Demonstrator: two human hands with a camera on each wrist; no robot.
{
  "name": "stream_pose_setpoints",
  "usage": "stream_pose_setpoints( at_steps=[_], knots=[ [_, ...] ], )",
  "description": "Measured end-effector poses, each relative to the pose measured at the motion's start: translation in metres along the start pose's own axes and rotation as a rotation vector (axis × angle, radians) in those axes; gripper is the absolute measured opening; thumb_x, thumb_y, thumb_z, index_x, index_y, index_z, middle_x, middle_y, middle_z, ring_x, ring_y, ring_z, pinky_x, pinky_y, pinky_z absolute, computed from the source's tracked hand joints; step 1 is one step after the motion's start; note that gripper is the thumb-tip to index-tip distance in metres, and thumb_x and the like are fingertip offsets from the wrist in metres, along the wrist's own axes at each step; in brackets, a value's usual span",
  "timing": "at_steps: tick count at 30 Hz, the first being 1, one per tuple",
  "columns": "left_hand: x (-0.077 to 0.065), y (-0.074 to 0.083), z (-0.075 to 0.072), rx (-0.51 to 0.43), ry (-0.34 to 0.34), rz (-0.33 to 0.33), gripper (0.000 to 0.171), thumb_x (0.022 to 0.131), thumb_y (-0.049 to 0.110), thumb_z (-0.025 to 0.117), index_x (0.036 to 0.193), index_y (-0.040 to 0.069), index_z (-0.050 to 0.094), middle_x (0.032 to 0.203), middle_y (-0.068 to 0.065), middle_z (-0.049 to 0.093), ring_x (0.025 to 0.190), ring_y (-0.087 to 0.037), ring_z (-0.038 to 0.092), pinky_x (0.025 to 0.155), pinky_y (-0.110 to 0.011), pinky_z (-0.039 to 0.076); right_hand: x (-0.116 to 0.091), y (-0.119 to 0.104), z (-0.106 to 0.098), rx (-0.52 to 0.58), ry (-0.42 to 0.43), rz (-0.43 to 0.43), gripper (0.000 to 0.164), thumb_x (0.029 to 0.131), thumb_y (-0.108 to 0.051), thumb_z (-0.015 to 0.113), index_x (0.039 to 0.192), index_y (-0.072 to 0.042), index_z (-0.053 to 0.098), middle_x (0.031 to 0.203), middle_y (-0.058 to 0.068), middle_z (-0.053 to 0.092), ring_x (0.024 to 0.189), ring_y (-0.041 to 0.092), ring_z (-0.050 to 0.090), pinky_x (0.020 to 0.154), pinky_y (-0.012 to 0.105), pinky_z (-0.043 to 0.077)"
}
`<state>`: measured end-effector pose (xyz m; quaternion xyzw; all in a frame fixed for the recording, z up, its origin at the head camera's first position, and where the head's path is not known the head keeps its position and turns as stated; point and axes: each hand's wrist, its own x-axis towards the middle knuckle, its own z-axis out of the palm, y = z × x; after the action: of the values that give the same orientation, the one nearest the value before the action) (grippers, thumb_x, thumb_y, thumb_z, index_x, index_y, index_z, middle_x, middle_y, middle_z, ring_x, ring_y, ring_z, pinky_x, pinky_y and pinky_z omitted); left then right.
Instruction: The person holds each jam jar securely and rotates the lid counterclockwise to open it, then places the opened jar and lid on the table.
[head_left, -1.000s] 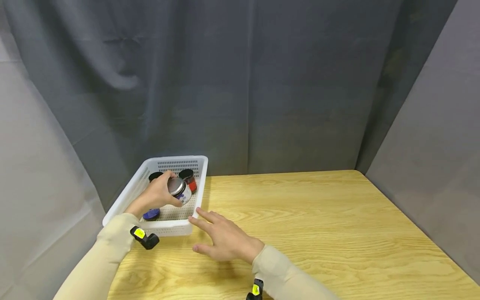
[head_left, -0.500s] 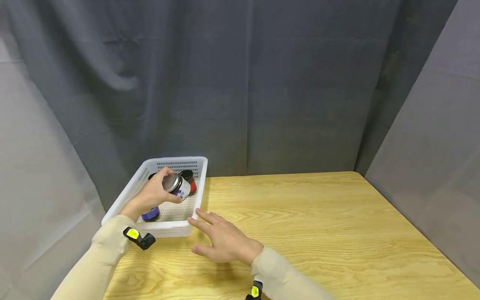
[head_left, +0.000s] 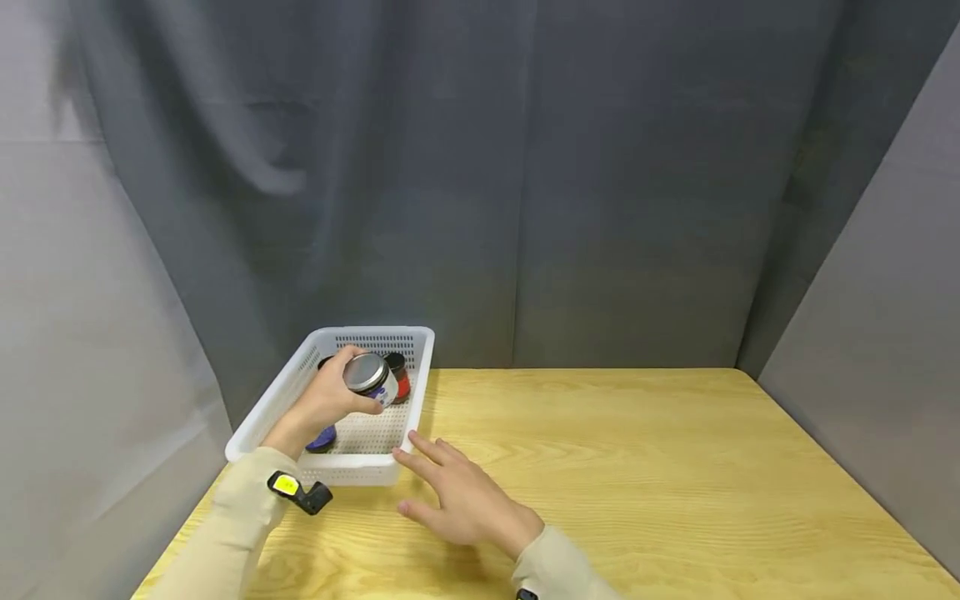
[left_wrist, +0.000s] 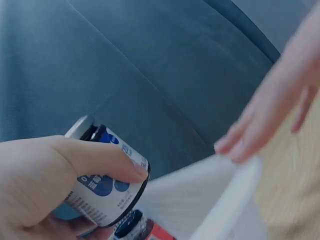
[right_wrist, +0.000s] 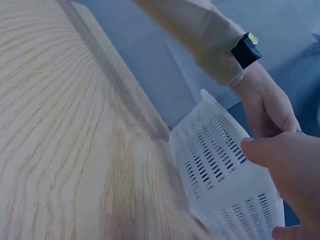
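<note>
Left hand [head_left: 330,400]: it grasps the silver-lidded jar [head_left: 367,377], your thumb and fingers being around its side
Silver-lidded jar: with 12 o'clock straight ahead of you, it is over the 2 o'clock part of the white basket [head_left: 345,475], tilted, and seems lifted from the basket floor
Right hand [head_left: 468,498]: released and holding nothing, fingers spread; two fingertips lie at the 5 o'clock corner of the rim and seem to touch it
Neighbours: the red-labelled jar [head_left: 402,386] is just beside the held one, at its 3 o'clock; whether they touch, I cannot tell; the blue lid [head_left: 322,437] is at 7 o'clock in the basket
Knock risk: a swing toward 3 o'clock could hit the red-labelled jar, because the gap looks very small
Slip risk: the round side could turn in your fingers, if your thumb presses unevenly on the tilted jar
Slide risk: a bump on the rim could move the basket, because your right fingertips appear to give only light support
Table [head_left: 637,475]: pale wood grain, reaching from the basket toward 3 o'clock
Room: a dark grey curtain [head_left: 600,200] hangs at 12 o'clock, with paler cloth [head_left: 112,333] at 9 o'clock
</note>
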<state>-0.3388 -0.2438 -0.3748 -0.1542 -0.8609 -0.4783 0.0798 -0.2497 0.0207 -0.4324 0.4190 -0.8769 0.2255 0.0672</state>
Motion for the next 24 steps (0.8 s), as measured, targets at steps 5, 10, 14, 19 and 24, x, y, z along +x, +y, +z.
stream_pose_setpoints(
  at_steps=[5, 10, 14, 19, 24],
  knots=[
    [0.002, 0.003, 0.014, -0.041, 0.0, 0.002, 0.078, 0.064, 0.002, 0.094, 0.132, 0.006, 0.055, 0.121, -0.012, 0.063, 0.109, -0.031, 0.06, 0.095, -0.049, 0.046, -0.003, 0.005, 0.001, 0.007, 0.02, 0.026, 0.06, 0.106, -0.049, 0.054, 0.161, -0.029, 0.039, 0.167, 0.006, 0.03, 0.144, 0.043, 0.037, 0.112, 0.06, 0.036],
    [0.002, 0.003, 0.03, -0.068, 0.025, -0.054, 0.082, 0.062, 0.0, 0.094, 0.133, 0.008, 0.055, 0.12, -0.01, 0.064, 0.108, -0.028, 0.061, 0.095, -0.047, 0.046, -0.01, 0.011, 0.003, 0.025, 0.005, 0.032, 0.059, 0.107, -0.049, 0.052, 0.161, -0.029, 0.039, 0.167, 0.007, 0.03, 0.144, 0.045, 0.037, 0.11, 0.061, 0.037],
    [0.003, 0.005, 0.037, -0.127, 0.072, -0.102, 0.085, 0.062, 0.001, 0.094, 0.136, 0.006, 0.052, 0.121, -0.011, 0.064, 0.109, -0.029, 0.06, 0.095, -0.046, 0.046, -0.012, 0.013, 0.002, 0.022, 0.008, 0.051, 0.059, 0.107, -0.049, 0.053, 0.161, -0.031, 0.038, 0.167, 0.005, 0.03, 0.143, 0.046, 0.038, 0.109, 0.062, 0.038],
    [0.003, 0.011, 0.039, -0.271, 0.094, -0.135, 0.081, 0.066, 0.001, 0.092, 0.136, 0.003, 0.051, 0.122, -0.015, 0.064, 0.11, -0.031, 0.06, 0.095, -0.046, 0.046, -0.012, 0.015, 0.0, 0.022, 0.016, 0.052, 0.058, 0.107, -0.047, 0.052, 0.161, -0.031, 0.038, 0.167, 0.005, 0.03, 0.143, 0.046, 0.038, 0.109, 0.062, 0.039],
    [0.005, 0.015, 0.037, -0.337, 0.107, -0.078, 0.082, 0.067, -0.004, 0.091, 0.139, 0.001, 0.052, 0.124, -0.017, 0.065, 0.111, -0.031, 0.063, 0.094, -0.041, 0.049, -0.008, 0.016, 0.001, 0.032, 0.017, 0.039, 0.058, 0.108, -0.05, 0.05, 0.162, -0.033, 0.036, 0.168, 0.005, 0.028, 0.143, 0.047, 0.038, 0.109, 0.063, 0.039]
  ],
)
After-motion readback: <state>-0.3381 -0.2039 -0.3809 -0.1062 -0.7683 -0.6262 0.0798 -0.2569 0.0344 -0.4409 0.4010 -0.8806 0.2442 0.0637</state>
